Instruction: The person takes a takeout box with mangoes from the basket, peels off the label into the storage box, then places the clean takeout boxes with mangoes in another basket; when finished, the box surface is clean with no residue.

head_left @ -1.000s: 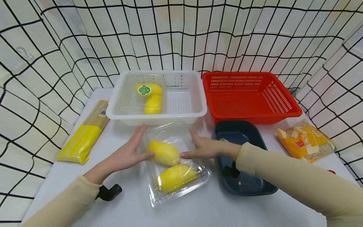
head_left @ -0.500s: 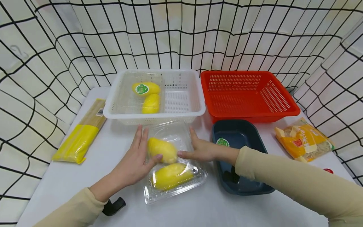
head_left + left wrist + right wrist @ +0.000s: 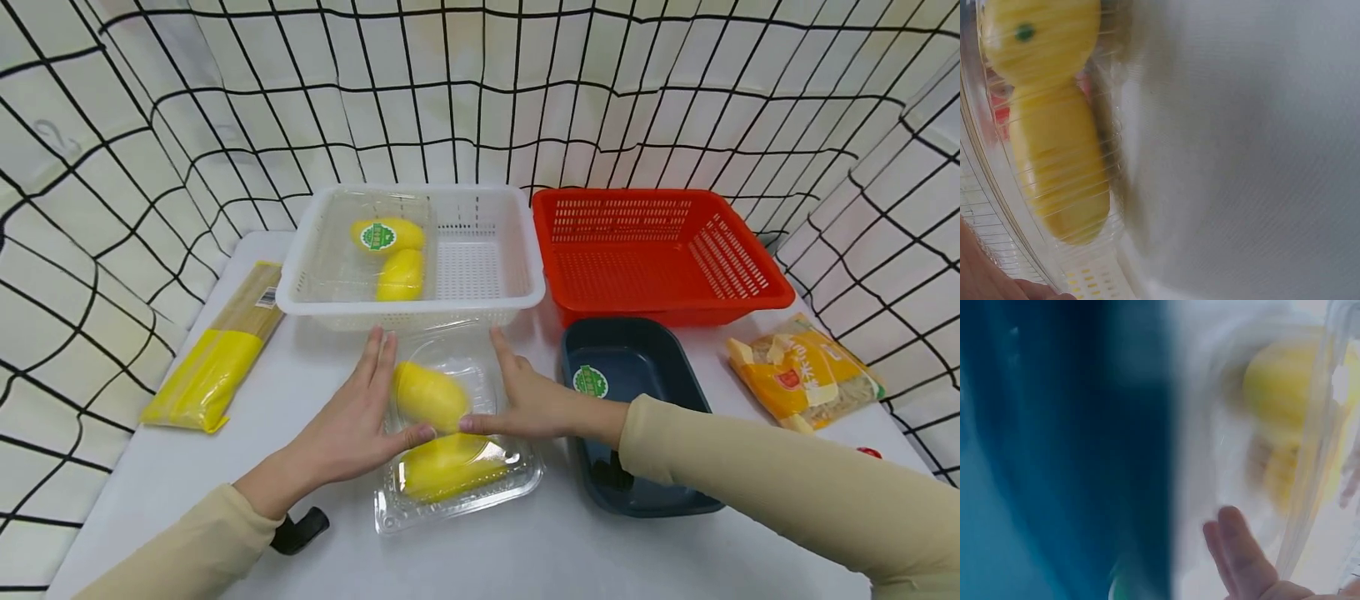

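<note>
A clear plastic clamshell box [image 3: 480, 493] holding two yellow mangoes [image 3: 431, 396] lies on the white table in the head view. My left hand [image 3: 352, 425] lies along its left side, fingers straight and thumb over the lid. On the opposite side is my right hand [image 3: 528, 404], its fingers also stretched out and its thumb on top. Both thumbs touch the lid near its middle, almost meeting. In the left wrist view the mangoes [image 3: 1063, 156] show through the ribbed plastic wall. The right wrist view shows straight fingers [image 3: 1241, 550] beside the box.
Behind the box stands a white basket [image 3: 412, 307] containing another clamshell of mangoes. A red basket [image 3: 622, 279] adjoins it. A dark blue tray [image 3: 637, 500] with a green-white sticker sits right. Yellow noodle pack [image 3: 217, 358] lies left; an orange bag [image 3: 806, 371] lies right. Black netting surrounds the table.
The left hand has moved inward, its thumb now further over the lid. The right thumb has shifted slightly left. The clamshell box has moved a little left and away.
</note>
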The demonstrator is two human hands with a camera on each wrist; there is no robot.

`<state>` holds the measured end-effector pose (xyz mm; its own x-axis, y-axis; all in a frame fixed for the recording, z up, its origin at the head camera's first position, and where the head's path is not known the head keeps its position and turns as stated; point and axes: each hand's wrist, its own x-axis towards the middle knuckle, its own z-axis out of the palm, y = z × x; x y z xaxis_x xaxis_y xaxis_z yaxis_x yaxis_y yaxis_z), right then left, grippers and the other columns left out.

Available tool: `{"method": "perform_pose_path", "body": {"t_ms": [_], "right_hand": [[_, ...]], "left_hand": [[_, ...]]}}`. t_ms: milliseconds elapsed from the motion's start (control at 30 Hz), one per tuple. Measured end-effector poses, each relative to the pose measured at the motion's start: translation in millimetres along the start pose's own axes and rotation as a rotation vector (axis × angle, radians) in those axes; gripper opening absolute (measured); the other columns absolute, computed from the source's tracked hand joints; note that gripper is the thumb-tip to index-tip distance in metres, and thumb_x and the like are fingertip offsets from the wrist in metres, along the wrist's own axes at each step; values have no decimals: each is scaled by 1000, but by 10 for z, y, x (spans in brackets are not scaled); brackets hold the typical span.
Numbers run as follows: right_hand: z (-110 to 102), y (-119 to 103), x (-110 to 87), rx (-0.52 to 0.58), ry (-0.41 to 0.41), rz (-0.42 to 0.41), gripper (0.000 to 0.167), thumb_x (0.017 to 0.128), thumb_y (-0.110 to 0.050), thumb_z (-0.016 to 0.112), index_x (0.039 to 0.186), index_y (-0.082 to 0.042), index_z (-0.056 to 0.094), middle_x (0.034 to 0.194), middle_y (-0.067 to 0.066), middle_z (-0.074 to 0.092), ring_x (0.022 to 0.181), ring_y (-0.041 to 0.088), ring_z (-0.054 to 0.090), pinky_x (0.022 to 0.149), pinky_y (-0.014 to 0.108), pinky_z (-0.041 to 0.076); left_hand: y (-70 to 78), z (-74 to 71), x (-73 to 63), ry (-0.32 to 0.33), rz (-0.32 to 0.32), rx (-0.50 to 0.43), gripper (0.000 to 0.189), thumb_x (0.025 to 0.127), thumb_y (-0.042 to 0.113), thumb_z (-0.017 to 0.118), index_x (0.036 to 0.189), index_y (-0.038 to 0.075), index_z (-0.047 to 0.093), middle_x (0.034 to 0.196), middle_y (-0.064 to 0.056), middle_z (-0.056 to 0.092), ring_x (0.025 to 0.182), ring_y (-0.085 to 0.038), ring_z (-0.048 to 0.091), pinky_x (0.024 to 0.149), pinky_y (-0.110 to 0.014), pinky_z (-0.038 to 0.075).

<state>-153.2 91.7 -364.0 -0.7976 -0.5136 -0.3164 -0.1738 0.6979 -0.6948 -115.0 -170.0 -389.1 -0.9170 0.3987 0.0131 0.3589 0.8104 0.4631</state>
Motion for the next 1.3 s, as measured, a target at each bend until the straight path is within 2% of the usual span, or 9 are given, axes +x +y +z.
{"method": "perform_pose_path", "body": {"t_ms": [100, 233, 367, 533, 700, 833, 1000, 1167, 1300], "right_hand": [[5, 7, 25, 249, 4, 5, 112, 89, -39, 78, 164, -16, -2, 160, 20, 35, 145, 39, 40, 118, 61, 37], [23, -5, 22, 502, -5, 123, 98, 90, -33, 76, 161, -22, 10, 154, 15, 39, 140, 37, 41, 114, 63, 41], [64, -23, -16, 620, 21, 219, 94, 91, -33, 75, 160, -25, 11, 149, 16, 41, 134, 36, 44, 112, 62, 43], [160, -47, -33, 729, 78, 261, 92, 93, -34, 73, 160, -26, 10, 151, 17, 39, 133, 37, 45, 114, 63, 40], [198, -71, -26, 829, 21, 189, 76, 98, -31, 67, 158, -20, 21, 148, 14, 43, 130, 35, 50, 113, 61, 43], [191, -69, -24, 848, -41, 117, 64, 100, -29, 62, 155, -18, 30, 145, 12, 48, 128, 34, 51, 112, 62, 43], [186, -78, -61, 806, -30, 122, 62, 99, -28, 64, 153, -15, 35, 145, 12, 50, 132, 34, 49, 114, 62, 41], [190, -102, -111, 764, 3, 137, 58, 100, -28, 64, 151, -14, 39, 145, 12, 52, 133, 35, 49, 114, 62, 42], [198, -119, -146, 734, 56, 213, 63, 98, -32, 67, 150, -13, 37, 146, 12, 50, 132, 35, 49, 112, 62, 43]], "left_hand": [[-14, 6, 9, -4, 7, -10, 121, 90, 66, 64, 161, -6, -2, 169, -29, -10, 155, -50, 16, 120, -61, 32], [-51, 16, -3, -18, 0, -43, 121, 90, 62, 67, 161, -5, -4, 169, -27, -12, 155, -50, 15, 119, -62, 32], [-115, 35, -18, -21, 1, -73, 119, 90, 54, 71, 162, -4, -5, 170, -26, -13, 155, -50, 15, 117, -63, 34], [-190, 59, -25, -17, 30, -105, 121, 89, 52, 72, 162, -1, -9, 170, -23, -14, 155, -49, 15, 116, -63, 36], [-252, 70, -21, -27, 63, -127, 121, 89, 50, 73, 162, 1, -10, 171, -20, -14, 157, -47, 13, 117, -62, 35], [-271, 52, -16, -40, 72, -120, 120, 90, 50, 73, 163, 2, -10, 172, -19, -14, 157, -46, 12, 118, -62, 34], [-277, 18, -15, -46, 90, -107, 117, 92, 51, 70, 163, 3, -9, 172, -17, -13, 158, -43, 10, 120, -62, 30], [-274, 5, -17, -43, 121, -96, 113, 93, 58, 65, 164, 3, -4, 172, -17, -12, 158, -43, 10, 120, -62, 30], [-244, -59, -5, -24, 127, -60, 108, 95, 55, 65, 164, 3, 2, 173, -18, -3, 157, -43, 15, 121, -62, 28]]}}
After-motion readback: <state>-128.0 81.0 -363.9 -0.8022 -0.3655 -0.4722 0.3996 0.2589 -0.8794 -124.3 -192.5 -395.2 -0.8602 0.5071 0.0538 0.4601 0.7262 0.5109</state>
